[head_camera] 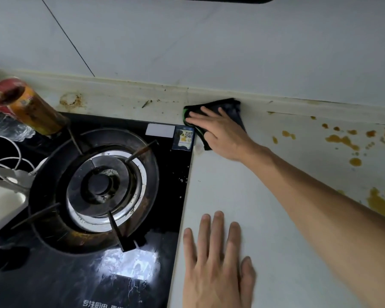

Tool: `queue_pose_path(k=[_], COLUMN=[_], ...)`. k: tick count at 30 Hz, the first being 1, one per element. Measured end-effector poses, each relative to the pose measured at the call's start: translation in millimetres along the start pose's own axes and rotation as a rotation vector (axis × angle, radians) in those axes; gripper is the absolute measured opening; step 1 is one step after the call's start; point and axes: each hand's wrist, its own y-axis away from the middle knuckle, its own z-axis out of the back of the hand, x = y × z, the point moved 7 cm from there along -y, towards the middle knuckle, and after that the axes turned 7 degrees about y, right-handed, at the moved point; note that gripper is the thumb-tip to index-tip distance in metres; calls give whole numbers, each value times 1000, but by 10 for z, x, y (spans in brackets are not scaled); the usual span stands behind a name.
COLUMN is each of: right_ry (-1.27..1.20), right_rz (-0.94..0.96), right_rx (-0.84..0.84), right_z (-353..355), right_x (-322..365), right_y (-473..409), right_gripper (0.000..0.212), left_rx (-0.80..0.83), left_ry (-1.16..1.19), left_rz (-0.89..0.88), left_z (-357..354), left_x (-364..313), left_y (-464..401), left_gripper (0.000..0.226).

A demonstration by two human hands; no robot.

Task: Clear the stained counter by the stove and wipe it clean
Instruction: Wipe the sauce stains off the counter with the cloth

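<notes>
Head view: right hand (218, 134), fingers spread, presses dark cloth (229, 107) flat at counter (242, 196) back corner beside stove (160, 218); left hand (218, 258) rests flat, fingers splayed. Risk: orange stains (342, 141) lie well right of cloth; short strokes could miss or smear them.

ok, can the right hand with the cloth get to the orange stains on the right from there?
Probably yes. The right hand presses the dark cloth flat by the stove corner, and the bare counter up to the orange stains holds nothing in the way.
</notes>
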Motion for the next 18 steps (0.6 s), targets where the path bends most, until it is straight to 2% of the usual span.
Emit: queue_pose_path(k=[3,6,11,14,18], right_ry=[-56,-58,258,293,316], right_rz=[49,15,-146,-201,-174], right_rx=[21,-4,-48,-50,-62], right_z=[41,80,23,-57,-107], right_x=[6,-99,-434,-337,-182], right_y=[-11,116,554,380,249], right_gripper=[69,67,70,70,68], left_rx=[4,-1,-18,-25,-36], left_ry=[10,10,-2,-15,-19], left_rz=[4,-2,4,-5,-7], left_z=[-10,-7,-10,0,-31], left_x=[12,18,2,-13,4], left_y=[7,12,-10,-7,14], left_gripper=[72,72,72,73,72])
